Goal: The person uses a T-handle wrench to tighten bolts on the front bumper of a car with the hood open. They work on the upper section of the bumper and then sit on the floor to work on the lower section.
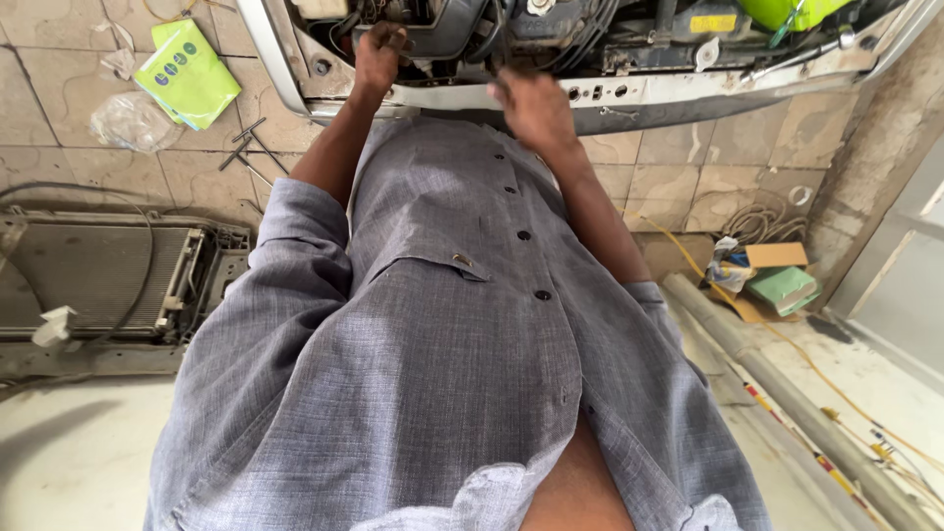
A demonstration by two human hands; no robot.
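Note:
I look down my own grey buttoned shirt (462, 324) toward the open front of a car (629, 93), with its white crossmember and dark engine parts. My left hand (380, 54) reaches into the engine bay, its fingers curled around a dark part there. My right hand (531, 106) lies lower, at the white crossmember, back of the hand up. It is slightly blurred and its fingers are partly hidden, so whether it holds anything is unclear.
A removed radiator (98, 270) lies on the tiled floor at left. Behind it are a green packet (187, 71), a plastic bag (133, 120) and metal tools (248, 147). At right lie long pipes (787, 393), a cardboard box with a green pack (779, 285), coiled rope (757, 221) and a yellow cable (688, 261).

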